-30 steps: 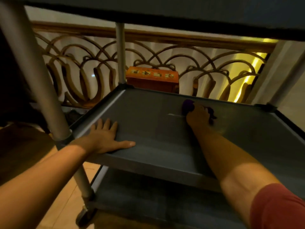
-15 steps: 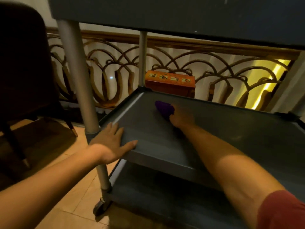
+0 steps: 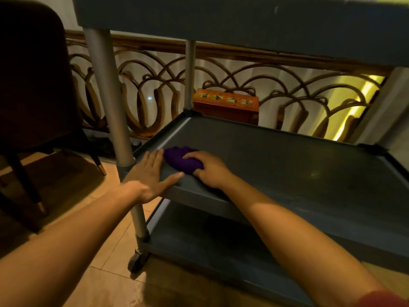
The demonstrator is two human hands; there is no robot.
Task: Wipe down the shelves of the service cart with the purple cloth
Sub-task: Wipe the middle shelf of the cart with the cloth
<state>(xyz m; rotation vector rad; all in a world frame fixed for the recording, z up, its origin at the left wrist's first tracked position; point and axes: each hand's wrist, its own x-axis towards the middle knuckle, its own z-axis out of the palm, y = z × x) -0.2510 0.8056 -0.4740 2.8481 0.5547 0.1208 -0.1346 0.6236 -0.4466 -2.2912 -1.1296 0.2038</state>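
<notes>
Purple cloth (image 3: 182,160) is bunched and clenched under the right hand (image 3: 209,169), pressed on the middle shelf (image 3: 287,165) of the service cart (image 3: 243,14) at its near-left corner. Left hand (image 3: 150,173) is laid flat, fingers spread, nothing grasped, on the shelf rim beside the cloth. An orange box (image 3: 225,104) is seen behind.

You'll find no readable text here — the orange rectangular box (image 3: 225,104), beyond your hands behind the cart's middle shelf, carries a row of small pale picture panels on its top, too blurred to read.
</notes>
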